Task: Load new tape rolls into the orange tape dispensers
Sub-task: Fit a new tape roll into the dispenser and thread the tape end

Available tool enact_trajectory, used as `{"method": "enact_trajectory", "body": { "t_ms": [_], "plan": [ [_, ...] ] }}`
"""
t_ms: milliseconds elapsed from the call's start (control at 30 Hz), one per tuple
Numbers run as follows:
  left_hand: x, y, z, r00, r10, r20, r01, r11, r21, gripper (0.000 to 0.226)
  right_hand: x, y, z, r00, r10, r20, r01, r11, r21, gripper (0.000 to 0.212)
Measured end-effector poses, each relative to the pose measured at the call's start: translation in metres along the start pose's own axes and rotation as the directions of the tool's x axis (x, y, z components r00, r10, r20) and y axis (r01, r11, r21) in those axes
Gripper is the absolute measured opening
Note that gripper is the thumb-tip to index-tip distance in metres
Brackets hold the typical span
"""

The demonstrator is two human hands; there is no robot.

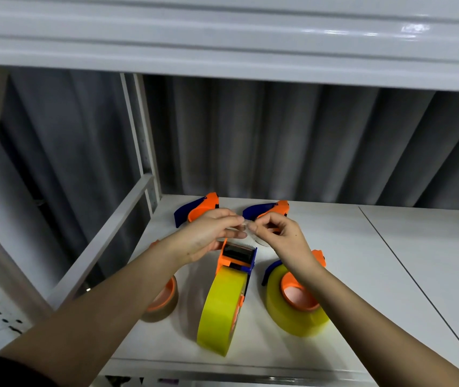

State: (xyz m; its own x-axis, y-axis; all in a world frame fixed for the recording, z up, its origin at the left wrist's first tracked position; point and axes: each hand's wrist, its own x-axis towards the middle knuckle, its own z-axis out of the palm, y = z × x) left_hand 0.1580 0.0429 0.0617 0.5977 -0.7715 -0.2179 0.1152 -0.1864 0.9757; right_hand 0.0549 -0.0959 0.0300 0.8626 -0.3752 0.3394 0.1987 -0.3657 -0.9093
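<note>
We observe a white shelf surface point(334, 247) carrying several orange-and-blue plastic tape dispensers. The central orange tape dispenser point(236, 256) stands upright near the front edge with a large yellow-green roll of clear tape point(221, 308) seated in it, its cutter end pointing away from us. Both hands work just above that cutter end. The left hand point(208, 236) has thumb and forefinger closed on a strip of clear tape point(246, 226), the remaining fingers extended beneath it. The right hand point(277, 233) pinches the same strip from the opposite side, fingers curled; the fingertips of both hands nearly meet.

To the right lies a second loaded dispenser with a yellow-green roll point(292, 300) on its side, orange hub upward. To the left, partly hidden under the left forearm, a brown-toned tape roll with an orange core point(164, 300) rests on the shelf. Two empty orange-and-blue dispensers point(199, 209) point(271, 209) lie at the rear, beyond the hands.
</note>
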Motion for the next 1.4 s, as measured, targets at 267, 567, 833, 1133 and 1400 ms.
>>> {"method": "enact_trajectory", "body": {
  "t_ms": [267,567,833,1133,1400],
  "plan": [
    [0.005,0.003,0.005,0.99,-0.118,-0.076,0.113,0.991,-0.07,0.012,0.007,-0.004,-0.022,0.96,-0.209,0.189,0.28,0.768,-0.575,0.017],
    [0.008,0.007,0.0,0.967,-0.238,-0.091,0.217,0.956,-0.197,0.009,0.007,-0.02,-0.014,0.961,-0.276,-0.003,0.195,0.687,-0.7,0.019],
    [0.01,0.005,-0.001,0.969,-0.226,-0.097,0.206,0.961,-0.185,0.009,0.029,-0.022,-0.007,0.962,0.203,0.182,-0.166,0.966,-0.199,0.02],
    [0.011,0.003,-0.002,0.979,-0.171,-0.11,0.165,0.984,-0.061,0.013,0.036,-0.02,-0.008,0.785,0.514,0.345,-0.551,0.834,0.013,0.007],
    [0.017,-0.004,-0.009,0.961,-0.26,-0.095,0.255,0.965,-0.061,0.014,0.041,-0.019,-0.006,0.724,0.598,0.344,-0.634,0.773,-0.009,0.014]
  ]
}}
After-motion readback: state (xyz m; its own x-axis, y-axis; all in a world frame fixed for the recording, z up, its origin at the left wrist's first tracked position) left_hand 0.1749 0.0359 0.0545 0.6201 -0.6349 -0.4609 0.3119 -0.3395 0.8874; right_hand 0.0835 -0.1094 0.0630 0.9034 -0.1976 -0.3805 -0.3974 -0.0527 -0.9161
